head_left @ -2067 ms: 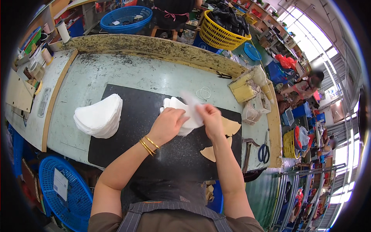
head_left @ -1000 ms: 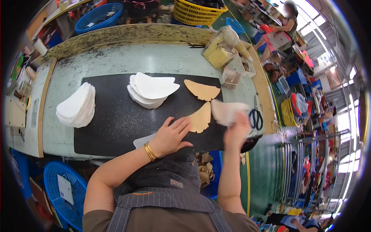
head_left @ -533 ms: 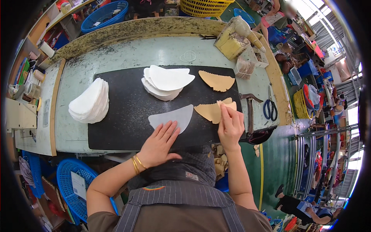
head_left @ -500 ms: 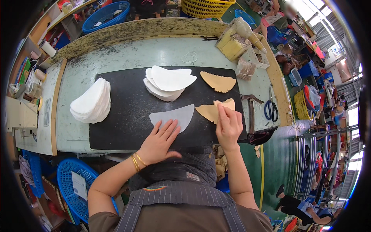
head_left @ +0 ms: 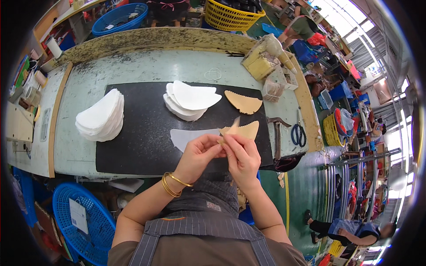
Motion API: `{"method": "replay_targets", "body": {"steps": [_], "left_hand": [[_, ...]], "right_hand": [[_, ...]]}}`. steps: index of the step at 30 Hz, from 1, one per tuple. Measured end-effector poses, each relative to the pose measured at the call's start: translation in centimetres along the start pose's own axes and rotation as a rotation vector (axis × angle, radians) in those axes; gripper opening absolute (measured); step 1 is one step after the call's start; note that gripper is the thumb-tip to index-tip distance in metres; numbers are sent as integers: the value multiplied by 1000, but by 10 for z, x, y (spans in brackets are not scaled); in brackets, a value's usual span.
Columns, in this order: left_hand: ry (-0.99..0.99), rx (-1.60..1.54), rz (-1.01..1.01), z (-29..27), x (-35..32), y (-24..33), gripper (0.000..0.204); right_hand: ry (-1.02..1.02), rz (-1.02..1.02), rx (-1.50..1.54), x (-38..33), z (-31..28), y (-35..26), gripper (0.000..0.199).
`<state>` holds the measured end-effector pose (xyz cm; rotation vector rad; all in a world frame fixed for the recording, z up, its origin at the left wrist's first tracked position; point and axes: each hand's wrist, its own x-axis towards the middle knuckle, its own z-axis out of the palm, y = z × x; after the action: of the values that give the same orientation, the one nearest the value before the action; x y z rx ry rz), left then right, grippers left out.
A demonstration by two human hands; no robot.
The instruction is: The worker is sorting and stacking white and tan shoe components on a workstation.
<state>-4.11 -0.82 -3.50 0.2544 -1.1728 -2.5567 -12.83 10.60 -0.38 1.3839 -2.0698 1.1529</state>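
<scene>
My left hand (head_left: 202, 153) and my right hand (head_left: 243, 162) meet above the near edge of the black mat (head_left: 137, 150). Both pinch a small tan piece (head_left: 232, 127), turned nearly edge-on and partly hidden by the fingers. Just behind it, a tan piece with a zigzag edge (head_left: 250, 130) lies on the mat. Farther back rests another tan piece with a toothed edge (head_left: 243, 103). A thin greyish curved piece (head_left: 183, 136) lies flat, partly covered by my left hand. White curved pieces form a middle stack (head_left: 191, 99) and a left stack (head_left: 101, 116).
Right of the mat lie a hammer (head_left: 278, 139) and dark-handled scissors (head_left: 299, 134). A yellowish block (head_left: 262, 60) and a clear container (head_left: 274, 86) stand at the back right. A blue basket (head_left: 84, 213) sits below left. Other people are farther off.
My left hand has left the greyish piece and moved right to join my right hand. The right hand has drawn nearer and left, lifting the small tan piece off the mat.
</scene>
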Motion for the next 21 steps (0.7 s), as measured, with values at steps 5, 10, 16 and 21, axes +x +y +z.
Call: {"method": "replay_targets", "body": {"steps": [5, 10, 16, 21], "left_hand": [[-113, 201, 40, 21, -1, -21, 23], [-153, 461, 167, 45, -6, -32, 22], [-32, 660, 208, 53, -8, -37, 17], [-205, 765, 242, 50, -10, -54, 11]], "right_hand": [[-178, 203, 118, -7, -45, 7, 23], [-167, 122, -38, -22, -66, 10, 18], [8, 75, -280, -43, -45, 12, 21], [303, 1294, 977, -62, -39, 44, 11]]}}
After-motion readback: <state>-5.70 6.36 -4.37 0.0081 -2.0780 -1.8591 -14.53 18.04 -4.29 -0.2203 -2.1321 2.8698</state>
